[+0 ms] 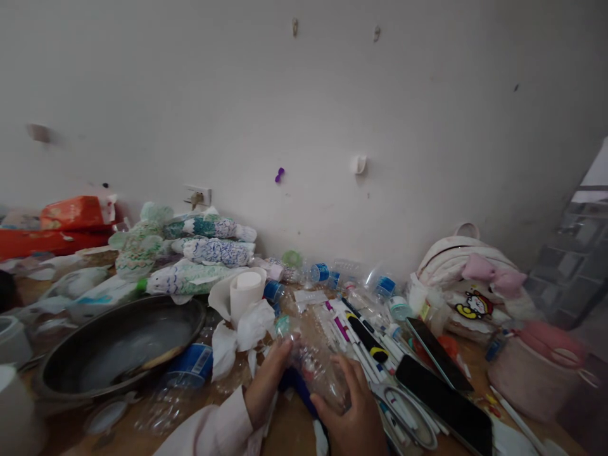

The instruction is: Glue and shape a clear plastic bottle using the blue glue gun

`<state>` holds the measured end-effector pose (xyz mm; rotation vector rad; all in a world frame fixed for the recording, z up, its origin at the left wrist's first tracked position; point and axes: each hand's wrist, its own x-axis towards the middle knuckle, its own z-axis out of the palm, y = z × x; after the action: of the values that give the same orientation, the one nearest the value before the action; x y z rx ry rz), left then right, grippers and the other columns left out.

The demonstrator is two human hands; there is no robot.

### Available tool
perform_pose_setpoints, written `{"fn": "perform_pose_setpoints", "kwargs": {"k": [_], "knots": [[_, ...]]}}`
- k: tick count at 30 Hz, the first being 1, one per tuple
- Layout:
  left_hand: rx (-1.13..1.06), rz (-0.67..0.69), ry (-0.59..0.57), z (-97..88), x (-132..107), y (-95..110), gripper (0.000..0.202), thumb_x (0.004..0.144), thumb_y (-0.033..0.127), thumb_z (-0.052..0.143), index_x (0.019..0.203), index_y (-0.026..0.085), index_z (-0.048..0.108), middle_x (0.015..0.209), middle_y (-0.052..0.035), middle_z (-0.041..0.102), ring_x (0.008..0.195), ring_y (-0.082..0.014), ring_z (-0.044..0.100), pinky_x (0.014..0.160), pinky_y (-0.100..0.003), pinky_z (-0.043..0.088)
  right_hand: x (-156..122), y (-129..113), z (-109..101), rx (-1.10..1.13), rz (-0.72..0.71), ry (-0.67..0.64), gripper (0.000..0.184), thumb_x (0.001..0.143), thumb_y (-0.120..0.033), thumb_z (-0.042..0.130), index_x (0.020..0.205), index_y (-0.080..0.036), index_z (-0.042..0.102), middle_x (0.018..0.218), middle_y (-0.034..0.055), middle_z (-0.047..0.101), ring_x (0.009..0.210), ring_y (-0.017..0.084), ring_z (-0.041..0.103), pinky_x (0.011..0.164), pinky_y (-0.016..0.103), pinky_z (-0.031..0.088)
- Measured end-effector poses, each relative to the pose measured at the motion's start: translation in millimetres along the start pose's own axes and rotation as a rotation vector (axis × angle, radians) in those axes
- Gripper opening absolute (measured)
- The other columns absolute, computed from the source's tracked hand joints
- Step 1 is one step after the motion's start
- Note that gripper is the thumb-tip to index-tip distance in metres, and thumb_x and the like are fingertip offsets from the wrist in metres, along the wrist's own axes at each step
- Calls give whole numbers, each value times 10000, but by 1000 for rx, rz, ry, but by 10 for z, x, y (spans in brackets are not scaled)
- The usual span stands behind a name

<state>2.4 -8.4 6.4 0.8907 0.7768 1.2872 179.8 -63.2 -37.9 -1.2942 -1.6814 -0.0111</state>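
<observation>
Clasped by left hand (264,382) and right hand (354,415) (cropped): blurry bottle (314,366).

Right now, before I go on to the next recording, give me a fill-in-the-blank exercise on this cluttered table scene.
1. The left hand and the right hand together grip a clear plastic ____.
2. The wide dark metal pan lies to the ____ of both hands.
3. The pale soft backpack by the wall carries a bow coloured ____.
Missing words: bottle; left; pink.
</observation>
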Motion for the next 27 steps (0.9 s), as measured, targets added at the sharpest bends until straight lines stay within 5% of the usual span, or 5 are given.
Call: {"fn": "perform_pose_setpoints", "kwargs": {"k": [8, 19, 27], "knots": [[-2, -14, -8, 3, 1, 7, 648, 628, 811, 775, 888, 218, 787, 1034, -119, 833, 1177, -427, 686, 1139, -573, 453, -14, 36, 25, -15, 2, 11, 546, 818, -199, 743, 1353, -240, 639, 1233, 105, 754, 1127, 299, 773, 899, 341, 662], [86, 15, -11, -22, -40, 37, 681, 573, 769, 842, 1003, 243, 790, 1087, -95, 837, 1157, -406, 700, 1067, -521, 509, -43, -134, 93, 41, 110, 109, 604, 721, -200, 758, 1303, -263, 608, 1246, 93, 728, 1176, 320, 726, 976, 401, 609], [-89, -47, -43, 41, -33, 37, 728, 445, 688, 952, 982, 245, 740, 968, -101, 846, 1070, -408, 744, 1055, -536, 510, -25, -126, 79, 102, 143, 109, 624, 682, -193, 751, 1289, -250, 622, 1223, 80, 740, 1164, 320, 730, 992, 402, 596]]}}
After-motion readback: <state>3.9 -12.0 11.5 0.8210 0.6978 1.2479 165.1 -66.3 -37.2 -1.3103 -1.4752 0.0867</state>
